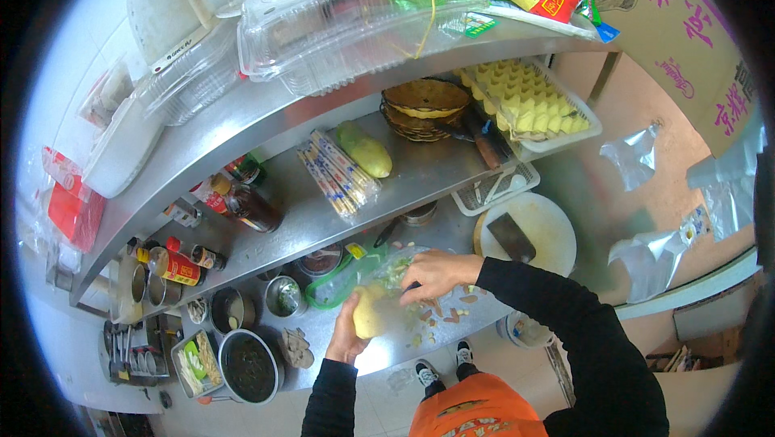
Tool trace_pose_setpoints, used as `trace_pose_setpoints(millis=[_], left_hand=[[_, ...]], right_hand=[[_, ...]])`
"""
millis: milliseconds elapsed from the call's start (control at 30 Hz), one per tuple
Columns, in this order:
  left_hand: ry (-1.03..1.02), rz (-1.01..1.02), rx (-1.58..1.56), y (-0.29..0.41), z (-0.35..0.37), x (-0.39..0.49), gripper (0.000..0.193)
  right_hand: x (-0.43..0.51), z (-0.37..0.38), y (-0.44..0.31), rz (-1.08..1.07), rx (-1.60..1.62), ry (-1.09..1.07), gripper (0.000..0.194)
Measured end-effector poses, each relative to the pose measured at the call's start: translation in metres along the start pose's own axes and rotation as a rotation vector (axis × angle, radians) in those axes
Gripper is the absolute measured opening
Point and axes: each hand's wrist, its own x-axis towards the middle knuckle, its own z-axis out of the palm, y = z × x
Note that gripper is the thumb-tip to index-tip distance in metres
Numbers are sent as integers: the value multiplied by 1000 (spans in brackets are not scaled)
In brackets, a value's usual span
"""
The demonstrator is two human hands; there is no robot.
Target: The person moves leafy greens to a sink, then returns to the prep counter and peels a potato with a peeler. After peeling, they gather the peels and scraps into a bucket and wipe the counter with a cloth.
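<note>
My left hand (346,334) grips a large peeled potato (366,311), pale yellow, above the front of the steel counter (378,357). Just right of it, my right hand (433,272) is closed around a small tool with a dark handle (413,286). The working end of that tool is blurred, so its exact kind is unclear. Beneath both hands, brown peelings (431,311) and pale vegetable scraps (418,339) lie scattered on the counter. A clear plastic bag with a green edge (330,292) lies behind the potato.
A cleaver (511,237) rests on a round chopping board (554,231) at the right. Left of my hands stand a steel cup (284,296), a pot of dark liquid (249,365) and a crumpled cloth (296,348). Overhead, a steel shelf (290,195) holds bottles, wrapped chopsticks (339,174) and egg trays (527,98).
</note>
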Motion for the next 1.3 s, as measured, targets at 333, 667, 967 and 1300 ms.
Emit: trace_pose_setpoints(millis=[333, 667, 967, 1300], left_hand=[[-58, -49, -167, 0, -41, -12, 80], [-44, 28, -432, -11, -52, -11, 65], [30, 3, -341, -7, -19, -14, 58], [104, 114, -22, 4, 5, -23, 47]], right_hand=[[-23, 17, 77, 277, -103, 128, 50], [-24, -4, 35, 181, 58, 88, 51], [-7, -23, -33, -16, 24, -12, 50], [-2, 0, -22, 42, -58, -16, 50]])
